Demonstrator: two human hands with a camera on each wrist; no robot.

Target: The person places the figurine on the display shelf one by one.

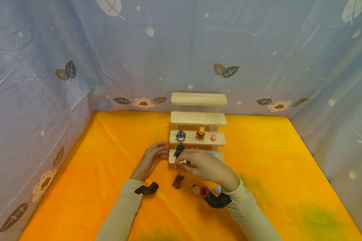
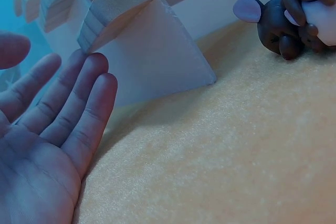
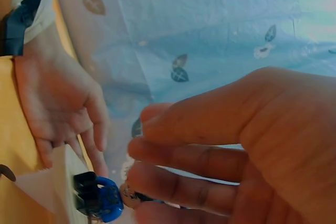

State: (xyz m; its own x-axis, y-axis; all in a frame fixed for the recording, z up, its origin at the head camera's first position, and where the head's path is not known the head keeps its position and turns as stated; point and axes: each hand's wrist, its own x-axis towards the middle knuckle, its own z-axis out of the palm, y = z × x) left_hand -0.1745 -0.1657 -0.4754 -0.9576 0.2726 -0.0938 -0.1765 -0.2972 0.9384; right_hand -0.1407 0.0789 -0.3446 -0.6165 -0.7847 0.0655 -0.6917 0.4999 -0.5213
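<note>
A small figurine [image 1: 179, 151] with black hair and blue clothes stands at the left end of the lowest step of a wooden stepped shelf [image 1: 198, 117]. My right hand [image 1: 203, 165] is just beside it, fingers bent loosely. In the right wrist view, the fingertips [image 3: 142, 177] sit close to the blue figurine [image 3: 109, 200], with nothing visibly pinched. My left hand [image 1: 152, 159] has its fingers extended at the shelf's left end. In the left wrist view, its fingertips [image 2: 97, 64] touch or nearly touch the lowest board's corner.
One step up stand a grey donkey figurine [image 1: 180, 135], a yellow bear figurine [image 1: 200, 133] in red and a small pink figurine [image 1: 213, 137]. A brown animal figurine [image 1: 178, 181] lies on the orange cloth [image 1: 259, 160]. More figurines, one light blue [image 1: 218, 189], lie by my right wrist.
</note>
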